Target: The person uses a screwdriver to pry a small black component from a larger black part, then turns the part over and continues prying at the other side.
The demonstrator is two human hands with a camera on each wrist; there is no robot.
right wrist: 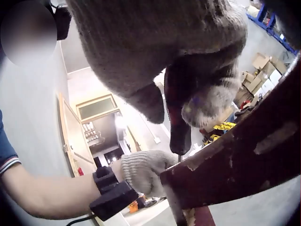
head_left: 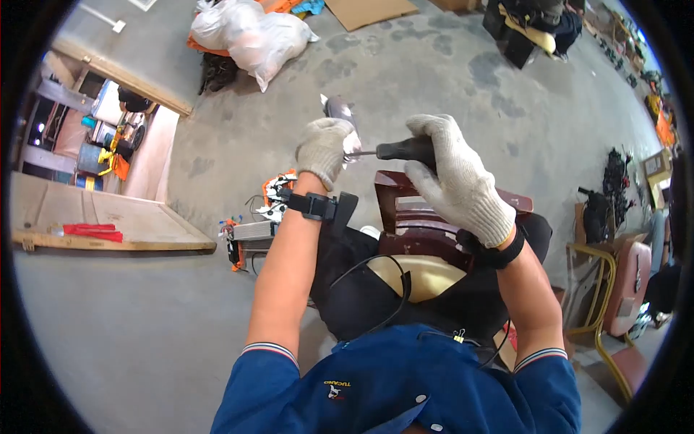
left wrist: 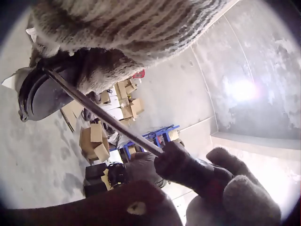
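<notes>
My left hand (head_left: 323,150) in a knit glove grips a dark rounded part (head_left: 338,111) held up over the chair; in the left wrist view the same dark part (left wrist: 40,92) shows under the glove. My right hand (head_left: 452,173), also gloved, grips the black handle of a screwdriver (head_left: 405,150). Its metal shaft (left wrist: 101,117) runs from the handle (left wrist: 193,170) to the part, tip against it. In the right wrist view the handle (right wrist: 181,117) hangs under my right glove and my left hand (right wrist: 143,170) is beyond it.
A dark red wooden chair back (head_left: 426,217) stands right below both hands. On the concrete floor lie a metal box with orange parts and wires (head_left: 253,230), white filled sacks (head_left: 253,36) and a wooden board (head_left: 94,220). A yellow-framed chair (head_left: 614,282) stands at right.
</notes>
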